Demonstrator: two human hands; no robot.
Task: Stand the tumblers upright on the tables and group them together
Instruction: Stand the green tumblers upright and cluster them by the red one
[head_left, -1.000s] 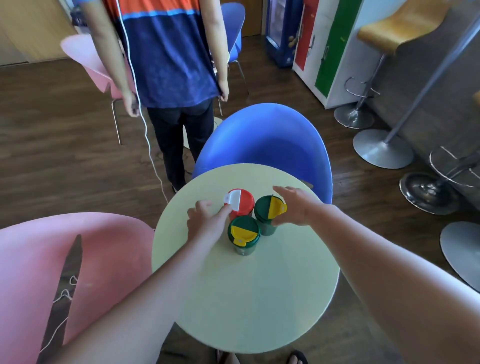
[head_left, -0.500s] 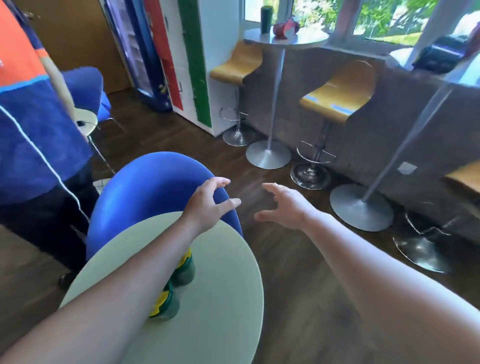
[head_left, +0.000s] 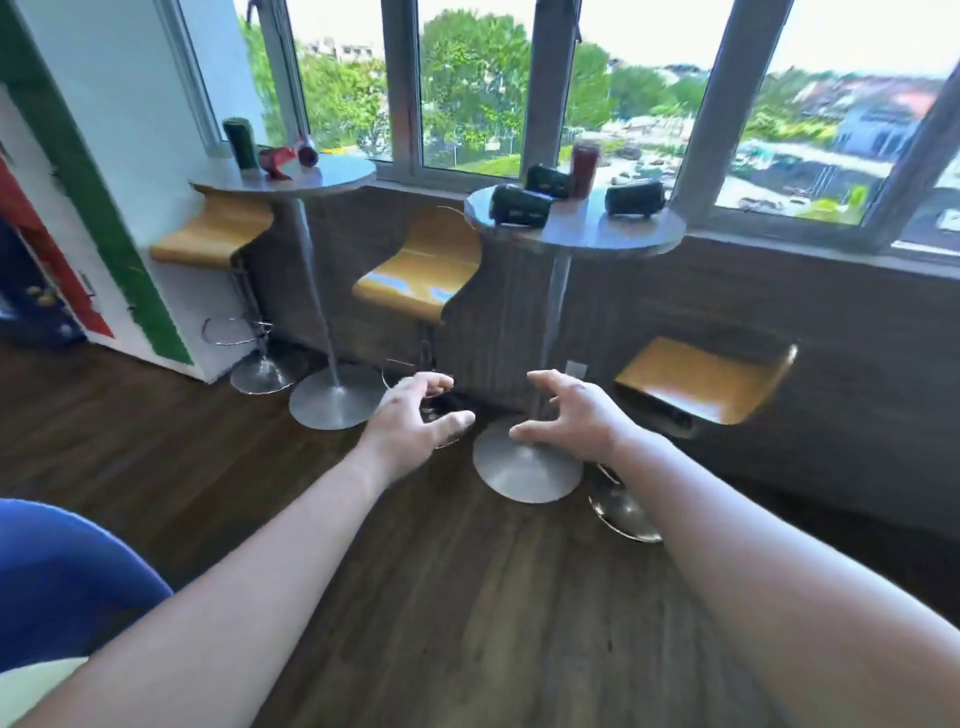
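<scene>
A tall round table by the window carries three dark green tumblers lying on their sides and one dark red tumbler standing upright. A second tall table further left holds an upright green tumbler and two red tumblers lying down. My left hand and my right hand hang in mid-air over the floor, fingers spread, holding nothing, well short of both tables.
Three yellow bar stools stand beside the tall tables, their chrome bases on the dark wood floor. A blue chair and the pale green table's edge sit at the lower left. A striped cabinet stands left.
The view has swung from the low green table with its grouped tumblers up and right to the window tables. Both hands left those tumblers and now reach forward, spread and holding nothing.
</scene>
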